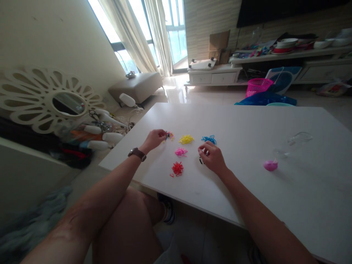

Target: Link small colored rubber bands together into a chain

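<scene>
Four one-colour piles lie mid-table (247, 124) — yellow pile (186, 139), blue pile (209, 139), pink pile (180, 152), red pile (177, 168) — their bands pointing every way. The left hand (156, 140), fingers bent nearly together, partly covers one mixed pile (171, 135); the right hand (212, 156), half curled, overhangs some black bits (200, 161). Whether either grips anything, I cannot tell. One pink lump (271, 165) sits well right.

A home's living room: beyond the far edge of the white table (247, 124), a dark flat-screen television (275, 11) hangs above a long drawered TV cabinet (224, 78) bearing bowls (322, 44); past the far left corner are an upholstered bench (137, 83) and cream curtains (129, 33); off the left edge, a petal-framed mirror (68, 103).
</scene>
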The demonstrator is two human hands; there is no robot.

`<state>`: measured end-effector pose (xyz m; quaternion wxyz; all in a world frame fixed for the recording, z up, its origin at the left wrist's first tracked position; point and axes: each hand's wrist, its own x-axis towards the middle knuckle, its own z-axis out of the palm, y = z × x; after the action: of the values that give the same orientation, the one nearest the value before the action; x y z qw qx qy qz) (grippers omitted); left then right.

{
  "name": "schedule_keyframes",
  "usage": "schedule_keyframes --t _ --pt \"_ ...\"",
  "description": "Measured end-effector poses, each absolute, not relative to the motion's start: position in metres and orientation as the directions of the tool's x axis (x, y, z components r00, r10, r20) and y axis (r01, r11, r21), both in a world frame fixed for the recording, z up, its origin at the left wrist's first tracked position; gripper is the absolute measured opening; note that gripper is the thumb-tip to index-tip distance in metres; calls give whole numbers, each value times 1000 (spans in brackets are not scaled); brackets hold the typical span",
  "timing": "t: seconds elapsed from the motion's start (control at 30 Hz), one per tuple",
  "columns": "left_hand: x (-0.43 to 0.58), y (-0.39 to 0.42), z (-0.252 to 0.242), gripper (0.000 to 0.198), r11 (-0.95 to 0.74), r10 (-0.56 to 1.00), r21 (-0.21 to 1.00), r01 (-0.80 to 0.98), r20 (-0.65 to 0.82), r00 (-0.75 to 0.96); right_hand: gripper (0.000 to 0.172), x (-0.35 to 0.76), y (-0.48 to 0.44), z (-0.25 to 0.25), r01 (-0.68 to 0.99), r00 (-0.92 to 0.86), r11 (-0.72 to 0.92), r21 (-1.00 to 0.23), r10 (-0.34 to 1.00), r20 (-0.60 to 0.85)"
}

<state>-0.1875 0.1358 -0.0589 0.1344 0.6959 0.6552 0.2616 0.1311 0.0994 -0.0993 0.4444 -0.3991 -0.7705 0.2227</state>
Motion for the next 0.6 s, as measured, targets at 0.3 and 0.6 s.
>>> schedule_keyframes --t 0.3,0.6 --pt "-222 134 -78 18 16 991 511 859 107 -82 11 129 100 -102 400 -334 605 -688 796 506" --pt "-229 140 -86 27 -106 994 501 859 62 87 11 129 99 -103 385 -361 609 -694 791 494"
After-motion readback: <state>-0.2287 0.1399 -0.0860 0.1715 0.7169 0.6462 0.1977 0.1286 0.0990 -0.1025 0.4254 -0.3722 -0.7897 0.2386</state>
